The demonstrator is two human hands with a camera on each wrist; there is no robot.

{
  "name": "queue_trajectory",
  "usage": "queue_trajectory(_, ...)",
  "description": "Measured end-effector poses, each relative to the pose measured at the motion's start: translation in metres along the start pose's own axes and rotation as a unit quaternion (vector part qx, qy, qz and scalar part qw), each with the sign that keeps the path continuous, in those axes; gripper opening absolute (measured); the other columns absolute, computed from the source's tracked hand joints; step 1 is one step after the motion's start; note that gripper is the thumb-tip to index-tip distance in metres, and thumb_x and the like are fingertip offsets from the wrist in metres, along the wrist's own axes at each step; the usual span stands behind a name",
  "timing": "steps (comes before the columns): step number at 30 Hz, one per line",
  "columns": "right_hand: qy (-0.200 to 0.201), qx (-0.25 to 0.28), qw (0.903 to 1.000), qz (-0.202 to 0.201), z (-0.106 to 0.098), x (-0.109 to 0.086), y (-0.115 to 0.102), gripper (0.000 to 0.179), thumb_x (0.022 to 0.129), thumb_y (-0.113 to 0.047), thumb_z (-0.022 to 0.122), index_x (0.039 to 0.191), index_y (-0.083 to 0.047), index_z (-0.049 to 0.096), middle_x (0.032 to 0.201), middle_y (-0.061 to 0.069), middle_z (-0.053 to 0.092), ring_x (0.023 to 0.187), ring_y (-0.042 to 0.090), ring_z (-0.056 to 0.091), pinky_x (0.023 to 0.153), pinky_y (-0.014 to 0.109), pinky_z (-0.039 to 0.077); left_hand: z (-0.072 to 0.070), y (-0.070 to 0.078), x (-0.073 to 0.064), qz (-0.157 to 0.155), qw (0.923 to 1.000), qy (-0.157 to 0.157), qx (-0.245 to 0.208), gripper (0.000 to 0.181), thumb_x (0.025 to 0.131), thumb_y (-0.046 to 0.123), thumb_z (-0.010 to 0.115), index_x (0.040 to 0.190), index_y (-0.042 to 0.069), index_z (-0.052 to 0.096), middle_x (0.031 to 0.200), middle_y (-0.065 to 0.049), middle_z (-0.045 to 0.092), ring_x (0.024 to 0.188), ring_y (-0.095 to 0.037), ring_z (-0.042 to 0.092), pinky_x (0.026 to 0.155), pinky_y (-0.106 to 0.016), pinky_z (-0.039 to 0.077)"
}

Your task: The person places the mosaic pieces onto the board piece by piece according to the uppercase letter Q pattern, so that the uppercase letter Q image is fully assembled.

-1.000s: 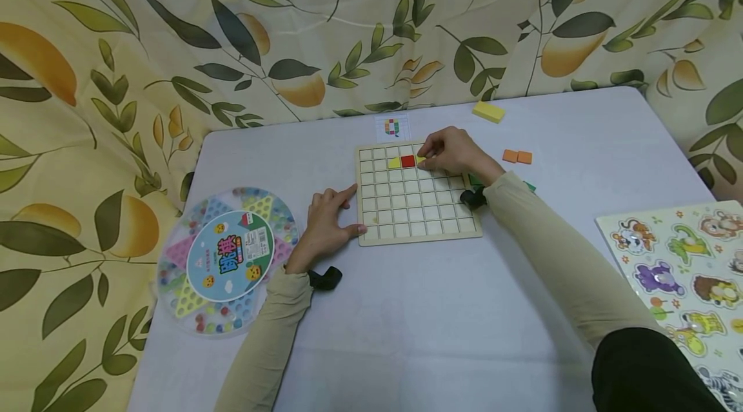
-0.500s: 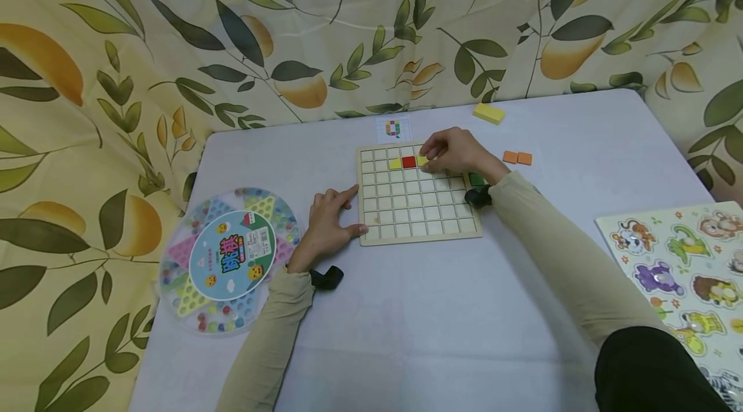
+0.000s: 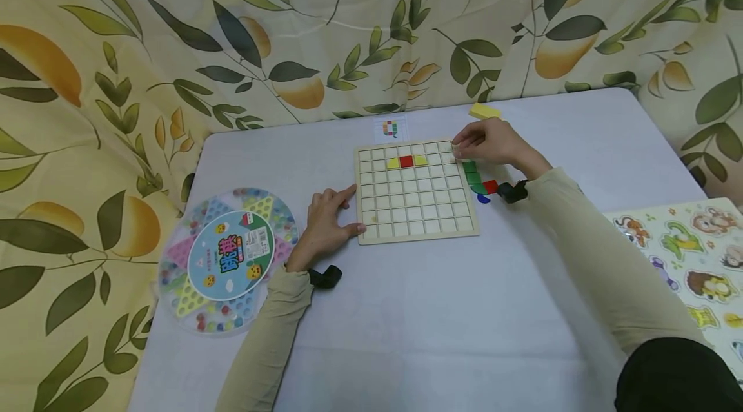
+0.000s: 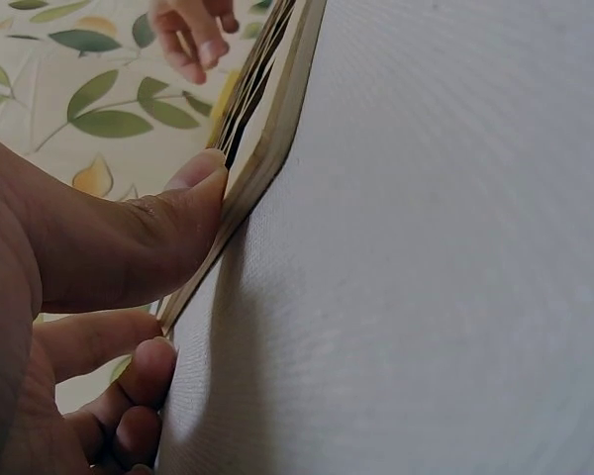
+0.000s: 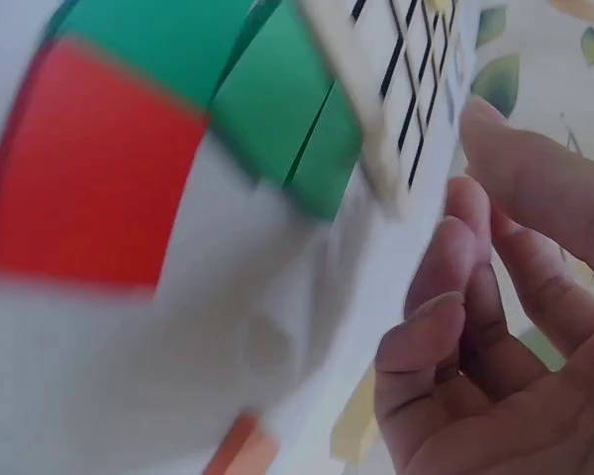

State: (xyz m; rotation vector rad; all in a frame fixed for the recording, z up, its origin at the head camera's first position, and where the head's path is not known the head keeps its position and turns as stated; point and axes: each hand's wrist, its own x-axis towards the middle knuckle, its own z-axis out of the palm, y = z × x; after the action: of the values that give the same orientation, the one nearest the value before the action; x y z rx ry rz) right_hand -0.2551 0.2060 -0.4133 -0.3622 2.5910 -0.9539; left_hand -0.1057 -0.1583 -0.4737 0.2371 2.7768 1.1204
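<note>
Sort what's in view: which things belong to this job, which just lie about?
Likely job:
beige square wooden grid board
red square tile and two yellow pieces on it
green pieces, red piece, blue piece beside it
yellow rectangular block
orange piece
white card with coloured pattern

Apparently lying about:
round clear-plastic board with blue disc
white board with animal pictures

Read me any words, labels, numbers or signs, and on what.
"跳棋", large, sideways: on the round blue label on the marble game.
White sticker and small print on that label: too small to read.
Pattern card beyond the grid board: no readable text.
Nothing else readable.
</note>
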Motion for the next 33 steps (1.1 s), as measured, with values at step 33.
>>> queue_trajectory(33, -0.030, -0.041, 0.9982, 0.033, 0.001, -0.015, 0.024, 0.034, 0.098, -0.026, 0.076, 0.120, -0.002, 0.065, 0.106, 0.017, 0.072, 0.099, 0.030, 0.062, 0.087, 0.040, 0.045, 0.000, 0.000, 0.000, 0.011, 0.9999, 0.009, 0.001, 0.087, 0.084, 0.025, 0.089, 0.159, 0.011, 0.049, 0.107, -0.010, 0.053, 0.099, -0.027, 0.035, 0.092, -0.043, 0.028)
